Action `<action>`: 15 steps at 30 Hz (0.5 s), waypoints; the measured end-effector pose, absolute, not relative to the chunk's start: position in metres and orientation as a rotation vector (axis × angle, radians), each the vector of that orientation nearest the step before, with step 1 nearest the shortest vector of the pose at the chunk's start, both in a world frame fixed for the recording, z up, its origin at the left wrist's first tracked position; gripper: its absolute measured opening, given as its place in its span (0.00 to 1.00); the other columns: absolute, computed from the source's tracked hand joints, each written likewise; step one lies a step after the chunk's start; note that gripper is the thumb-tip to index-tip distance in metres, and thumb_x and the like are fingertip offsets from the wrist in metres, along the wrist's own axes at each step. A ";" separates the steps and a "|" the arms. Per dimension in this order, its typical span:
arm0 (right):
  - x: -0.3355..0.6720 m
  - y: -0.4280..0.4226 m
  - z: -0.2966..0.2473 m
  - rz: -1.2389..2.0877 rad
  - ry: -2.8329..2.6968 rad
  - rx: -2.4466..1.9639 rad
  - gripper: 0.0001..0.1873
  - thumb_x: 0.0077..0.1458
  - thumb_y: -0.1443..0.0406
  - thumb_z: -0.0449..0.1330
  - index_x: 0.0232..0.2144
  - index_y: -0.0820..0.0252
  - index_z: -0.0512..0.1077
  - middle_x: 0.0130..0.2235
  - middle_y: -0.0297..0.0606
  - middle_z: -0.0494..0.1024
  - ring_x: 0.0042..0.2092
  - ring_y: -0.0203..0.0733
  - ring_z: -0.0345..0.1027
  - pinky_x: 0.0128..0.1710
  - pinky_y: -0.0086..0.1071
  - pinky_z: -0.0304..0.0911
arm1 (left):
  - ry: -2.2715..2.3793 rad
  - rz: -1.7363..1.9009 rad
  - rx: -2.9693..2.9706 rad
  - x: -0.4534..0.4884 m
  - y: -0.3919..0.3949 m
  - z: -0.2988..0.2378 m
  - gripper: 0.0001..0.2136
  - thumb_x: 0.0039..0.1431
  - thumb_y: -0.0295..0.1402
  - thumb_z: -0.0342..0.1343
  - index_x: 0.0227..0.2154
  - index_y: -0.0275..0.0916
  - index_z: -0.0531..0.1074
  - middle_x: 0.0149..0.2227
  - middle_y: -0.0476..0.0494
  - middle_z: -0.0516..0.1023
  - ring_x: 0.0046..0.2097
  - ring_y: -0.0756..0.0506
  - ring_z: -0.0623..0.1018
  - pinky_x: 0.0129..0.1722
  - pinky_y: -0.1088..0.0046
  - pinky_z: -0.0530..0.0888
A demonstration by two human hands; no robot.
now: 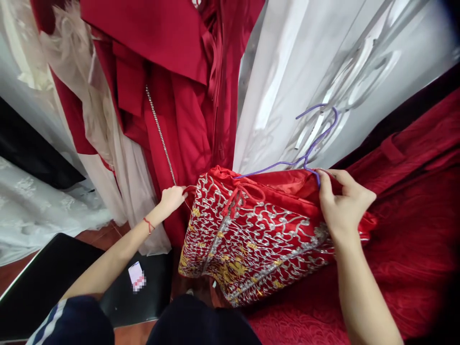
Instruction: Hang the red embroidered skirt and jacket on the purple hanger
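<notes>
The embroidered red garment (247, 239) hangs in front of the person, between the two hands, its silver and gold work facing out and its red lining showing along the open top edge. A purple wire hanger (306, 157) reaches into that opening, its hook pointing up; a red tie (239, 194) lies bowed at the front. The left hand (173, 197) is closed in a pinch on what looks like a thin red loop at the garment's near end; the right hand (345, 199) pinches the top edge by the hanger's other end, thumb against fingers. Good handling here would probably mean keeping that edge level, drawing the loop outward gently so it doesn't twist, and sparing the beadwork from rubbing. Beyond, red clothes (183, 110) crowd close on the left, so slack is best kept clear of them.
</notes>
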State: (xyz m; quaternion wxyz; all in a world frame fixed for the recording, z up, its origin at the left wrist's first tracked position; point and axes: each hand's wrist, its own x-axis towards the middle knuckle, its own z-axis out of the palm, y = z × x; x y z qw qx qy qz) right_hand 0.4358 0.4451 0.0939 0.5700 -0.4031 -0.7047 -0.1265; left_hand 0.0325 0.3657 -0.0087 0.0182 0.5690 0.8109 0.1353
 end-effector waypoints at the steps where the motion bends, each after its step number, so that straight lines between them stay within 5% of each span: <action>1: 0.436 0.445 0.094 -0.314 -1.663 -0.939 0.12 0.60 0.62 0.58 0.36 0.61 0.81 0.34 0.42 0.84 0.34 0.42 0.78 0.38 0.29 0.67 | 2.495 0.459 1.771 0.032 0.367 -0.009 0.17 0.64 0.39 0.48 0.48 0.43 0.78 0.43 0.37 0.84 0.45 0.38 0.82 0.41 0.68 0.73; 9: 0.440 0.446 0.095 -0.310 -1.620 -0.996 0.15 0.61 0.58 0.57 0.35 0.61 0.80 0.32 0.43 0.83 0.30 0.42 0.75 0.33 0.30 0.63 | 2.314 1.748 1.719 -0.010 0.364 0.074 0.15 0.62 0.40 0.45 0.34 0.38 0.75 0.31 0.46 0.77 0.32 0.47 0.73 0.34 0.73 0.67; 15: 0.442 0.447 0.094 -0.315 -1.633 -1.012 0.16 0.62 0.57 0.57 0.35 0.61 0.80 0.31 0.42 0.83 0.29 0.41 0.73 0.33 0.30 0.62 | 2.226 0.971 2.314 -0.050 0.346 0.140 0.18 0.55 0.50 0.57 0.21 0.41 0.69 0.21 0.50 0.67 0.26 0.49 0.65 0.31 0.73 0.60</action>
